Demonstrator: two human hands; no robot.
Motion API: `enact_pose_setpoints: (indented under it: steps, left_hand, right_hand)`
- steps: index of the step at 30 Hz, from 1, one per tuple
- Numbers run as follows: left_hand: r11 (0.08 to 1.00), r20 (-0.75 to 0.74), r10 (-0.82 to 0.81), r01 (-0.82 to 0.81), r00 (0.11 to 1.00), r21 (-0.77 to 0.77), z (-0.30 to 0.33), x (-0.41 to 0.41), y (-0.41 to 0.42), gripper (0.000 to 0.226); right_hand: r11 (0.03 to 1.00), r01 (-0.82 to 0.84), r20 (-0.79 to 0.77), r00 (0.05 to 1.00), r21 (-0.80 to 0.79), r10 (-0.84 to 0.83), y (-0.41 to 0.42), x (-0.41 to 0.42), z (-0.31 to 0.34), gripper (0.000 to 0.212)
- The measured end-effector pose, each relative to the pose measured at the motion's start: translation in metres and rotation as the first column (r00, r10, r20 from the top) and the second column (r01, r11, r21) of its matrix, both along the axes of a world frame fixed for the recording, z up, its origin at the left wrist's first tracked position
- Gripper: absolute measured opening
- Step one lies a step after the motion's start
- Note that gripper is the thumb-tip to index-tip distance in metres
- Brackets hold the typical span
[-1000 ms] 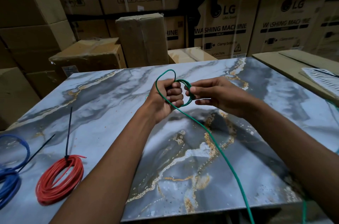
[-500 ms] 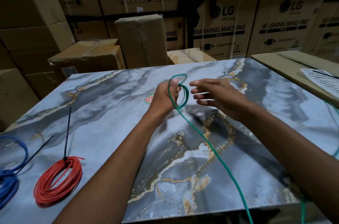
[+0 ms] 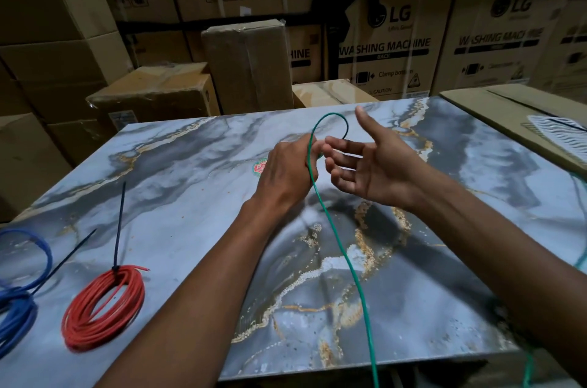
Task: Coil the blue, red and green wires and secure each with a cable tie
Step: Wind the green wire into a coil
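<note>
The left hand [image 3: 287, 170] grips the green wire [image 3: 341, 257], whose slack trails toward five o'clock, nearer the spread, empty right hand [image 3: 373, 167].

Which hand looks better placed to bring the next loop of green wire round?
Probably the right hand: it is open and free beside the loop, while the left hand already grips the green wire, whose loose length trails toward the table's near edge.

Appliance warehouse, stacked washing-machine cartons [image 3: 384, 48], marble-patterned table [image 3: 197, 171]
</note>
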State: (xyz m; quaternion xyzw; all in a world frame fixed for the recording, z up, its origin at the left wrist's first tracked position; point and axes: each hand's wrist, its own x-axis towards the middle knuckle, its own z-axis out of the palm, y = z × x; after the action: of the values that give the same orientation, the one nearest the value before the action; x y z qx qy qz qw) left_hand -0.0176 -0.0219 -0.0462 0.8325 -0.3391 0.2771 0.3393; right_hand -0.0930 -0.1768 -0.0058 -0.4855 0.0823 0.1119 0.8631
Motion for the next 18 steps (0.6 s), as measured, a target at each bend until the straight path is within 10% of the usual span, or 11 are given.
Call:
enact_pose_setpoints:
  steps: [7,18]
  left_hand:
    - [0.999,0.108,-0.024,0.020,0.994,0.042,0.002,0.006,-0.002,0.032]
    - [0.996,-0.104,0.029,-0.037,0.994,-0.077,-0.001,0.009,0.005,0.035]
  right_hand:
    - [0.997,-0.004,-0.103,0.995,-0.071,-0.004,-0.008,0.002,0.001,0.018]
    - [0.995,-0.085,-0.161,0.984,-0.044,0.077,-0.024,0.011,-0.002,0.023]
